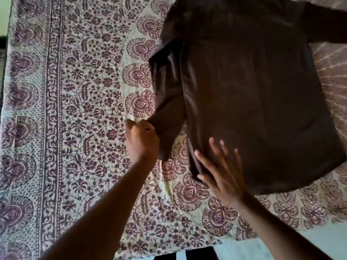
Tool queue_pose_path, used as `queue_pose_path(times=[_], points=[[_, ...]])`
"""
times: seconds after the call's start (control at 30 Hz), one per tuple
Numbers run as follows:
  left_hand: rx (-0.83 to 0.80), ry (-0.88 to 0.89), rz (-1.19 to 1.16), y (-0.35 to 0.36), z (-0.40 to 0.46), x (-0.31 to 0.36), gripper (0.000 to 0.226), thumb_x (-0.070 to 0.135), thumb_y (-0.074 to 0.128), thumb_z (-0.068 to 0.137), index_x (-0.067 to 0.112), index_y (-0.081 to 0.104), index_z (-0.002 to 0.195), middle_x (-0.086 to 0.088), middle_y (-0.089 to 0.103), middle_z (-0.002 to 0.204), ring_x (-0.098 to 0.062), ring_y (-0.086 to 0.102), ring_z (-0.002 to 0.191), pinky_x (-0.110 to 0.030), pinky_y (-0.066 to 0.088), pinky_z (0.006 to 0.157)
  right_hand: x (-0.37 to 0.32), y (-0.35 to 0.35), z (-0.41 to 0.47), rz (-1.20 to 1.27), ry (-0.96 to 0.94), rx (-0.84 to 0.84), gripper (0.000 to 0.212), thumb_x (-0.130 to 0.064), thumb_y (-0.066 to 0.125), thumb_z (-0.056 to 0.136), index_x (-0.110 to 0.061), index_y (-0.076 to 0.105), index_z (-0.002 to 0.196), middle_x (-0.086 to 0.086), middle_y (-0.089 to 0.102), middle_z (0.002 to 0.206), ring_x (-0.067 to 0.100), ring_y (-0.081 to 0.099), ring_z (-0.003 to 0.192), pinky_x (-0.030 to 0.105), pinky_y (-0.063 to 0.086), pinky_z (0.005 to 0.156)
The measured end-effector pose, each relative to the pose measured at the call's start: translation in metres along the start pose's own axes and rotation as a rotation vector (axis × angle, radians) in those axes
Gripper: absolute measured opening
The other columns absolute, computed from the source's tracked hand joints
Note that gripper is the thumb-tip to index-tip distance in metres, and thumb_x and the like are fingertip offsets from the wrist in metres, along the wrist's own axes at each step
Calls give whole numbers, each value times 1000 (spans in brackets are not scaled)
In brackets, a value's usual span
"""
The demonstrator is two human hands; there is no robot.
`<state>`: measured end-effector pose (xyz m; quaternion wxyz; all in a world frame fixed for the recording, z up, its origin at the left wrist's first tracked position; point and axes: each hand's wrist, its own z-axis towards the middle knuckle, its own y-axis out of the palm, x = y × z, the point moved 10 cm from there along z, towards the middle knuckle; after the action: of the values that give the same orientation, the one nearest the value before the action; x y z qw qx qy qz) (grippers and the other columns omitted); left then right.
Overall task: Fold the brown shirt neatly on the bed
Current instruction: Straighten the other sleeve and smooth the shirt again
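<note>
My left grip (139, 135) pinches the sleeve cuff (163, 124) of the brown shirt (253, 102); my right grip (219, 169) is spread flat on the hem corner. The shirt lies on the patterned bed (75, 109). Risk: pulling the sleeve drags the body askew if my right palm lifts.

The brown shirt (253, 94), plain and dark, lies spread flat across the upper right of the frame on the patterned bed (75, 109), one sleeve drawn down along its left side.
</note>
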<state>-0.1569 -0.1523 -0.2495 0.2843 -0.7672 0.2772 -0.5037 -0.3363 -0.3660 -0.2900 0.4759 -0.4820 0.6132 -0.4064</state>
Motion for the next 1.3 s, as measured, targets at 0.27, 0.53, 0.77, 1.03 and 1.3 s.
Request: queue_pose_path(times=[0.27, 0.53, 0.77, 1.03, 1.3], points=[[204, -333, 253, -56, 58, -61, 15, 16, 53, 96, 14, 67, 102, -15, 39, 155, -32, 54, 114, -49, 42, 104, 14, -3, 112, -78, 82, -4, 76, -74, 28, 99, -40, 8, 163, 1, -10, 173, 36, -6, 159, 71, 14, 119], [37, 228, 416, 2, 65, 45, 47, 23, 66, 82, 23, 56, 128, -10, 40, 146, -30, 38, 133, -58, 25, 112, -5, -7, 71, -39, -259, -60, 64, -66, 28, 104, -44, 14, 162, -5, 1, 174, 24, 3, 160, 64, 19, 121], [-61, 216, 363, 55, 112, 94, 51, 23, 69, 84, 34, 54, 131, -9, 15, 165, -35, 20, 151, -66, 18, 115, 76, -43, 190, -18, 61, 23, 78, -77, 27, 96, -39, 14, 163, 0, -5, 174, 32, -1, 160, 65, 18, 120], [-4, 8, 141, 39, 149, 57, 47, 37, 85, 77, 39, 56, 114, -6, 39, 144, -32, 36, 137, -62, 27, 109, -15, -29, 196, 140, -203, 70, 65, -62, 27, 106, -25, 36, 158, -3, 30, 168, 16, 19, 158, 55, 18, 125], [18, 190, 157, -23, 178, 65, 57, -2, 69, 79, 15, 55, 132, -9, 70, 102, -25, 56, 84, -36, 46, 75, -13, -89, 256, 660, 13, 358, 40, -36, 49, 103, -7, 75, 114, 3, 78, 105, 12, 74, 93, 27, 58, 77]])
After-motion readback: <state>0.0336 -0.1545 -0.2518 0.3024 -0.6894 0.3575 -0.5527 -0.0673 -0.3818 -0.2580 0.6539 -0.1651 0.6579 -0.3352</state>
